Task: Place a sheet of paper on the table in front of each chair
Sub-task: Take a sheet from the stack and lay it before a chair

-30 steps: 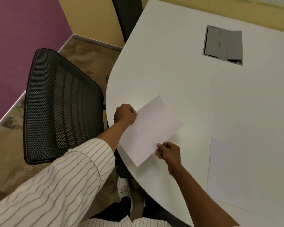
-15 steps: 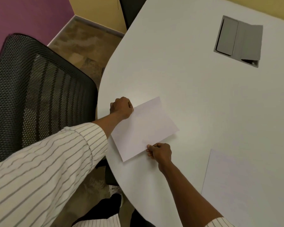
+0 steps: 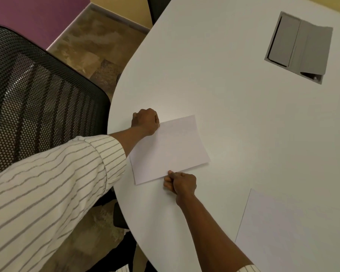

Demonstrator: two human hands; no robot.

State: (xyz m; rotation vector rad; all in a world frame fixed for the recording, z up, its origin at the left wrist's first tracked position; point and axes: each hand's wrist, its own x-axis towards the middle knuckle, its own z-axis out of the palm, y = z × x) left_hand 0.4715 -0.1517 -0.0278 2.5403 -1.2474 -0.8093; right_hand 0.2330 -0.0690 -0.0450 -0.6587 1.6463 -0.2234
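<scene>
Since earlier frame: sheet point(image 3: 168, 149) lowered flat onto table point(image 3: 234, 118), at 3 o'clock of mesh chair point(image 3: 37, 99). Left hand point(image 3: 145, 121), right hand point(image 3: 182, 184) fingers pinched its edges. Second sheet point(image 3: 290, 230) lay at 5 o'clock. Judged: two places served; further chairs unseen.

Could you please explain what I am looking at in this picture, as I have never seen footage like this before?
There is no machine here. The picture comes from a camera worn on a person's head, looking down at their own hands. The left hand and right hand each pinch an edge of a white sheet of paper, lying on or just above a white rounded table in front of a black mesh office chair. A second white sheet lies flat at lower right. The grey hatch in the tabletop looks like a cable cover.
</scene>
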